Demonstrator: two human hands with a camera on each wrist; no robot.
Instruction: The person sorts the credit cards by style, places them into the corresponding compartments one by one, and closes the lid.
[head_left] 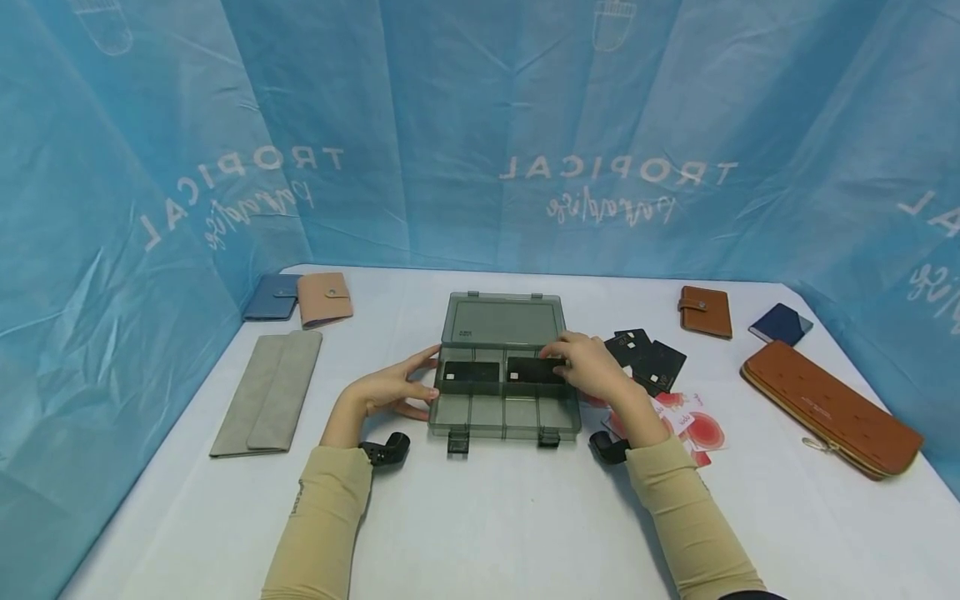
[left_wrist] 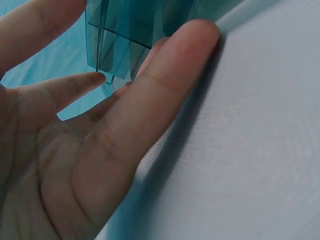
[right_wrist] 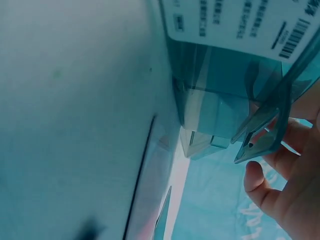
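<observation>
A translucent green-grey divided plastic box (head_left: 486,421) lies with its lid (head_left: 504,321) raised at the back. Black cards sit in its rear compartments: one black card (head_left: 471,372) on the left, another black card (head_left: 531,369) on the right. My left hand (head_left: 386,387) rests at the box's left side, fingers spread and fairly straight. My right hand (head_left: 592,364) reaches over the box's right wall, its curled fingers at the right end of the right card. In the right wrist view, clear plastic partly covers the right fingers (right_wrist: 295,135).
Black cards (head_left: 660,364) and pink-red patterned cards (head_left: 701,429) lie right of the box. Further right are a brown wallet (head_left: 705,312), a navy case (head_left: 780,323) and a brown zip purse (head_left: 828,408). Blue (head_left: 272,297), tan (head_left: 325,297) and grey (head_left: 267,393) wallets lie left.
</observation>
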